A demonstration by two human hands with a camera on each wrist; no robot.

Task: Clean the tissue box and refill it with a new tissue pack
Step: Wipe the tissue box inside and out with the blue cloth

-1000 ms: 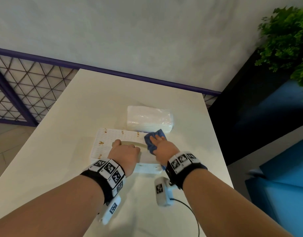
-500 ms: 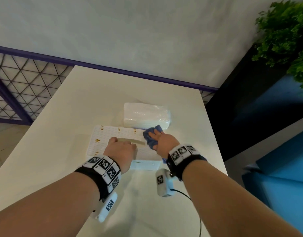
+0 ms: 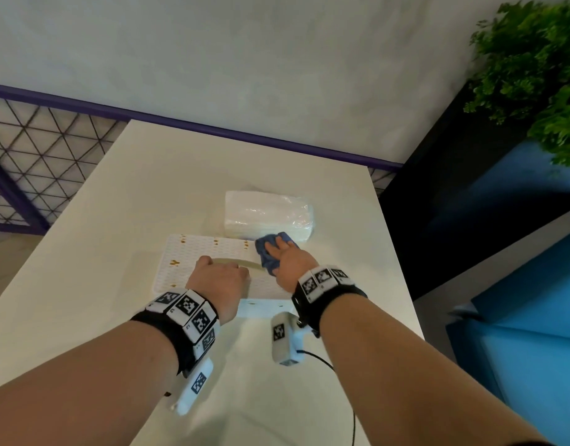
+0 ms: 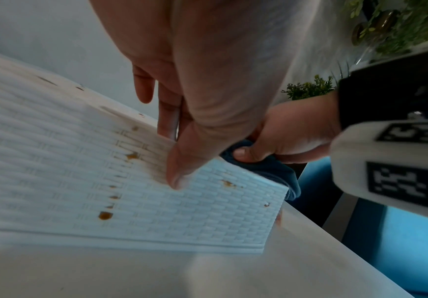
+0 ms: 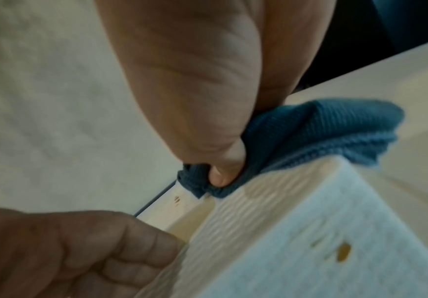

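Observation:
A white woven-pattern tissue box [image 3: 187, 255] with brown stains lies on the pale table [image 3: 148, 188]. My left hand [image 3: 219, 278] sits on top of it, fingers curled by the slot. Its thumb [image 4: 179, 179] presses the near side of the box [image 4: 80, 171]. My right hand [image 3: 290, 262] pinches a bunched blue cloth [image 3: 267, 252] against the top's far right corner. The right wrist view shows its thumb tucked into the cloth [image 5: 309, 131] on the box [image 5: 309, 242]. A wrapped white tissue pack [image 3: 267, 217] lies just behind the box.
The table's right edge [image 3: 396, 252] runs close to the box, with a black panel and blue seat [image 3: 518, 349] beyond. A green plant [image 3: 534, 66] stands at the upper right. A purple rail and lattice fence [image 3: 36, 149] lie to the left.
My right hand has slid the cloth a little along the right end of the box top. The left hand stays on the box. My head view has shifted slightly.

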